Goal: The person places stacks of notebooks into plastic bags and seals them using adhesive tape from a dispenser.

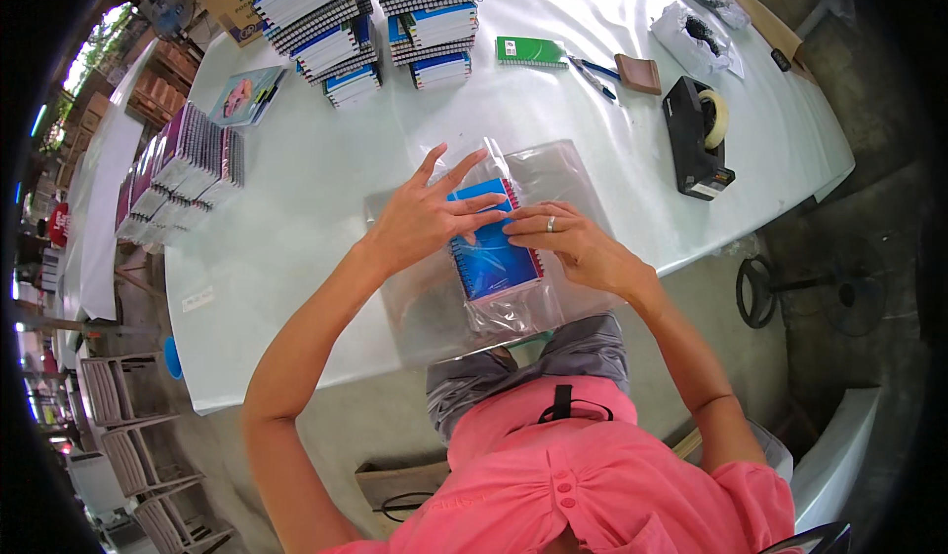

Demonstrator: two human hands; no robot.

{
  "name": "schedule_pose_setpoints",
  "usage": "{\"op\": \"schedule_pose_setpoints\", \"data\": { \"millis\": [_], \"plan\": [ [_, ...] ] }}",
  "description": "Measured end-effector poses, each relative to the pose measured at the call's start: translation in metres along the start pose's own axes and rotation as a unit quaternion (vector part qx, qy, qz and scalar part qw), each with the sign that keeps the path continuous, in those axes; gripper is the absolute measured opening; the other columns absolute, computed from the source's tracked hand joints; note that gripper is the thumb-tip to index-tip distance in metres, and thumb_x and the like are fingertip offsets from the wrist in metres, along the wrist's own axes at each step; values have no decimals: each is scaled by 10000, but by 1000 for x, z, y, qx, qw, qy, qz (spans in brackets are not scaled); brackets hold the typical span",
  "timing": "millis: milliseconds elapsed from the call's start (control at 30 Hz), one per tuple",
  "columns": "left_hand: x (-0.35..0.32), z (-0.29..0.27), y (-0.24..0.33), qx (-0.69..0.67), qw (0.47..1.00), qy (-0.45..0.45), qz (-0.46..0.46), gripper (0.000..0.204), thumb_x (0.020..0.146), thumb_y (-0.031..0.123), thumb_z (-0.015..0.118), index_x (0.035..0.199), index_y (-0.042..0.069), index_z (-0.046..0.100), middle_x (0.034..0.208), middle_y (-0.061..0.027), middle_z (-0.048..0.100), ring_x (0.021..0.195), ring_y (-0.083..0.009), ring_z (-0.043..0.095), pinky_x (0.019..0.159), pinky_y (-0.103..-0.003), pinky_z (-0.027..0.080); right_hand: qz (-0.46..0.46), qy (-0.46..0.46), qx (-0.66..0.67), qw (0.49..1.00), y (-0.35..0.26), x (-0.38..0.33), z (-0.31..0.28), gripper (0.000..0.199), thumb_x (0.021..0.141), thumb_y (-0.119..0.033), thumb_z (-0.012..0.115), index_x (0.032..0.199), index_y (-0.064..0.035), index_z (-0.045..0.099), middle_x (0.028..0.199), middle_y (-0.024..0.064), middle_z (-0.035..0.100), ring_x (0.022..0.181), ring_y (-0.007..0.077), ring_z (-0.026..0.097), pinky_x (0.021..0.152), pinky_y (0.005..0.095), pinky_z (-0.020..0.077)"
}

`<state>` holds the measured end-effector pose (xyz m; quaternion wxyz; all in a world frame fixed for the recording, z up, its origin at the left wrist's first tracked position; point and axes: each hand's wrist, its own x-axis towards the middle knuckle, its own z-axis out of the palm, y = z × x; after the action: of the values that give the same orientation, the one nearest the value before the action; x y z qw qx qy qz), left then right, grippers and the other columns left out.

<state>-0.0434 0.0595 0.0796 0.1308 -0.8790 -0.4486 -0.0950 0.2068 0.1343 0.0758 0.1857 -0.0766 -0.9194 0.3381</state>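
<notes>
A small blue spiral notebook [499,263] lies at the near side of the table, inside a loose clear plastic wrap [494,319]. Beneath it are larger clear plastic sheets [415,307]. My left hand [430,208] reaches over the notebook's upper left with its fingers spread, some of them stretched across the blue cover. From the other side comes my right hand [578,243], a ring on one finger. Its fingertips are pressed together on the plastic over the cover, close to the left fingertips. Exactly how much plastic they pinch is hidden.
Tall stacks of blue spiral notebooks [432,26] stand at the far side, beside a cardboard box [232,1]. Purple notebooks [188,169] are piled at left. A green notebook [531,51], pens [592,78], a brown wallet-like piece [638,74] and a black tape dispenser [691,139] lie to the right.
</notes>
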Motion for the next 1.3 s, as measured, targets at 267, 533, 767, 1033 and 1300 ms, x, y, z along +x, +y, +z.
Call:
{"op": "schedule_pose_setpoints", "data": {
  "millis": [267, 533, 767, 1033, 1300],
  "plan": [
    [5, 11, 4, -19, 998, 44, -47, 421, 720, 252, 683, 1137, 312, 666, 1257, 159, 605, 1372, -258, 370, 1129, -606, 173, -17, -63, -116, 991, 7, 3, -4, 557, 632, 129, 578, 1113, -132, 683, 1258, -8, 610, 1259, 144, 494, 1079, 498, 251],
    [8, 15, 5, -53, 996, 41, -60, 425, 730, 230, 669, 1148, 307, 667, 1254, 151, 610, 1383, -258, 353, 1124, -622, 173, -9, -79, -119, 990, 3, 9, -6, 443, 644, 90, 613, 1018, -129, 707, 1200, -16, 633, 1239, 150, 508, 1065, 495, 277],
    [12, 17, -2, -53, 995, 21, -87, 521, 697, 200, 705, 1194, 343, 646, 1322, 121, 575, 1407, -274, 309, 1122, -624, 171, -26, -72, -121, 990, 0, 11, -5, 422, 663, 85, 601, 1024, -109, 701, 1182, 6, 636, 1206, 165, 526, 1057, 503, 288],
    [36, 16, -1, -155, 971, -10, -183, 824, 577, 113, 768, 1326, 369, 542, 1417, 70, 496, 1425, -330, 258, 1129, -605, 187, -22, -58, -120, 991, -1, 5, -6, 446, 688, 114, 571, 1051, -111, 700, 1184, 10, 635, 1209, 177, 526, 1056, 514, 280],
    [67, 9, 4, -131, 951, -145, -240, 1041, 497, 59, 802, 1418, 363, 421, 1483, -4, 416, 1419, -358, 255, 1124, -587, 236, 25, 3, -69, 997, 3, -11, -20, 403, 721, 73, 594, 1082, -81, 681, 1222, 42, 629, 1175, 211, 547, 1075, 479, 277]
  ]
}}
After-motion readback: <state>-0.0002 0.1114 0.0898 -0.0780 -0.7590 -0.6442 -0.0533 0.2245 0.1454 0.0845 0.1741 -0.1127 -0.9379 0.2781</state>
